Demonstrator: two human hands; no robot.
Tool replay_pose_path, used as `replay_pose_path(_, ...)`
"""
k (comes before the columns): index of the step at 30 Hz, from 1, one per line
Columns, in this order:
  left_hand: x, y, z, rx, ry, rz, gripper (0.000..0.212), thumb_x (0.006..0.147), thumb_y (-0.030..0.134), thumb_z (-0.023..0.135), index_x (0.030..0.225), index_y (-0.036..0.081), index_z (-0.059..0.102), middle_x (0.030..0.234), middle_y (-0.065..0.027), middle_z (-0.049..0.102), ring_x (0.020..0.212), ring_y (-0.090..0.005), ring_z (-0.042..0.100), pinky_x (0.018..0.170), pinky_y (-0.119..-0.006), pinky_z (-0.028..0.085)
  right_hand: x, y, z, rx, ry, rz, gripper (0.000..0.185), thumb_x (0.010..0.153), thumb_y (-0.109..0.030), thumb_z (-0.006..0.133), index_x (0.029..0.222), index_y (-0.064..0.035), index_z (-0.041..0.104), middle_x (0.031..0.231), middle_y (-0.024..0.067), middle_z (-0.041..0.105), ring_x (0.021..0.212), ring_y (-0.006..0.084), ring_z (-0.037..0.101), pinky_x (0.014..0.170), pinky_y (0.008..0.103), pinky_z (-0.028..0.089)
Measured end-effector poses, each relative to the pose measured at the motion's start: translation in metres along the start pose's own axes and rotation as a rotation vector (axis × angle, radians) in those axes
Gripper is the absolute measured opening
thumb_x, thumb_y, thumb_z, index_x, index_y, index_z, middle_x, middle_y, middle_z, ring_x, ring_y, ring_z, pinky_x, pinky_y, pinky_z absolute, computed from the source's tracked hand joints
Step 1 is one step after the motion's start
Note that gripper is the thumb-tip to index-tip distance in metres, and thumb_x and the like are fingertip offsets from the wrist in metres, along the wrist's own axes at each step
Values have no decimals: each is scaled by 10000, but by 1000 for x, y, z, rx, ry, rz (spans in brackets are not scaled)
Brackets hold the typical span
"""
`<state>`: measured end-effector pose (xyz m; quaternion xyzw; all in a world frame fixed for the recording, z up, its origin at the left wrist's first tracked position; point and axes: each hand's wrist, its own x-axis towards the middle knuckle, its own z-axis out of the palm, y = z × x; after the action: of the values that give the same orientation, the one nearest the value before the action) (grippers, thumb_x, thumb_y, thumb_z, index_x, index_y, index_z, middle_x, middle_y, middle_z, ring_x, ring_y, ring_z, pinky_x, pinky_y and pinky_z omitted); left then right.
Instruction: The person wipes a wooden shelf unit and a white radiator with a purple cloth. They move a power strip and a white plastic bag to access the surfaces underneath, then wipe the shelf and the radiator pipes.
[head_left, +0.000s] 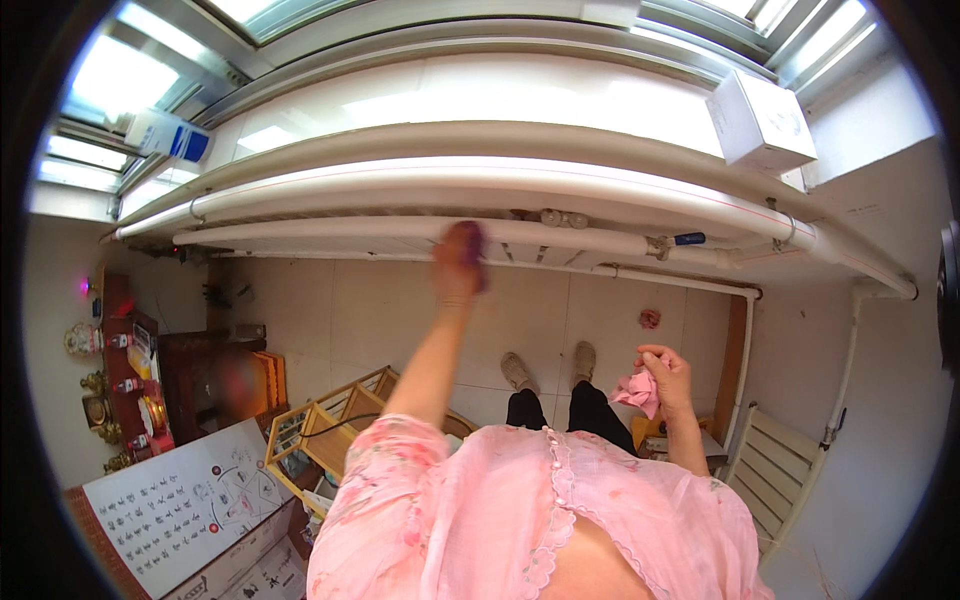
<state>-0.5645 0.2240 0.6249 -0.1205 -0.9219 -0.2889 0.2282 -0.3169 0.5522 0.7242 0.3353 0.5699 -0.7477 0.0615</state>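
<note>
My left hand (453, 268), blurred, is closed on a purple cloth (475, 251) at a white horizontal pipe (360, 229) beneath the windowsill. Whether the cloth touches the pipe cannot be told. Lower right, near my body, my right hand (673, 384) holds a crumpled pink cloth (636, 391) between thumb and fingers. A small crumpled reddish-pink thing (649, 319) lies on the tiled floor beyond that hand. Between the two hands, my shoes (517, 370) show on the floor.
A thicker white pipe (465, 171) runs along the sill. A white box (765, 127) stands on its right end. A blue-handled valve (688, 238) sits on the lower pipe. At lower left are a wooden rack (322, 427) and a board bearing writing (180, 502); a white radiator (776, 465) is at right.
</note>
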Motion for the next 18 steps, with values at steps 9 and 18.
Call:
replay_pose_path(9, -43, 34, 12, -135, -12, -364, 417, 751, 32, 681, 1162, 39, 612, 1171, -161, 613, 1104, -348, 579, 941, -392, 463, 11, 41, -52, 581, 205, 229, 188, 903, -123, 644, 1043, -4, 601, 964, 107, 630, 902, 207, 627, 805, 349, 540)
replay_pose_path(18, -13, 156, 19, -335, -46, -115, 562, 683, 29, 714, 1223, 106, 579, 1292, -104, 540, 1176, -331, 517, 971, -403, 459, -3, 22, -58, 464, -11, 167, 355, 859, 4, 638, 1196, 21, 529, 1185, 124, 594, 1092, 232, 585, 987, 341, 452)
